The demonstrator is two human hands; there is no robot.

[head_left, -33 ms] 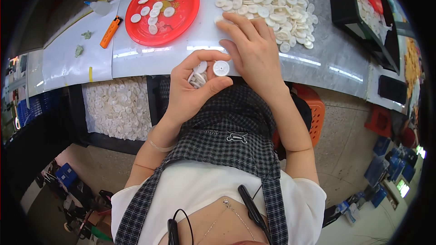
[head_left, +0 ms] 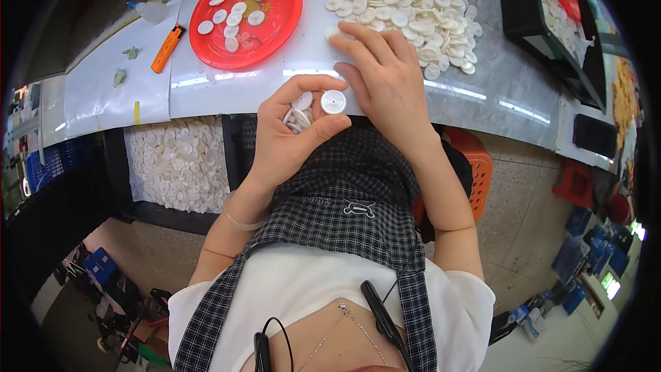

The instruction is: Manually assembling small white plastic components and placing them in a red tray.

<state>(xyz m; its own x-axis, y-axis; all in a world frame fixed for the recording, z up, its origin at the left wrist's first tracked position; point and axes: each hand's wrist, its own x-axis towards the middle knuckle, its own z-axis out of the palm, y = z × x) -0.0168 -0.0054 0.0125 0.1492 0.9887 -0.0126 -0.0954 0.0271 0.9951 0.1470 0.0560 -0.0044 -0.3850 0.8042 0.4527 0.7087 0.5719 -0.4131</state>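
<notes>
In the head view, the left hand (head_left: 275,127) is on the near side of the red plate (head_left: 272,33), a little to its right, thumb and forefinger pinching a white toothed wheel (head_left: 334,102) at its edge; several white discs (head_left: 297,117) sit cupped within its curled fingers. The right hand (head_left: 389,89), farther right of the plate, has its fingers loosely spread and its thumb apart. Its forefinger reaches a small white piece (head_left: 332,32) on the table; whether they touch, I cannot tell.

The grey table (head_left: 499,93) runs beneath the plate. An orange cutter (head_left: 167,49) lies just left of the plate, and a heap of white discs (head_left: 413,17) is well to its right. Below the plate, under the table edge, stands a black crate (head_left: 182,220) of pale pieces (head_left: 177,165).

The plate is round, shiny and rimmed, bearing flat discs (head_left: 233,19); the table gleams smoothly; the apron (head_left: 330,234) is dark checked cloth.
</notes>
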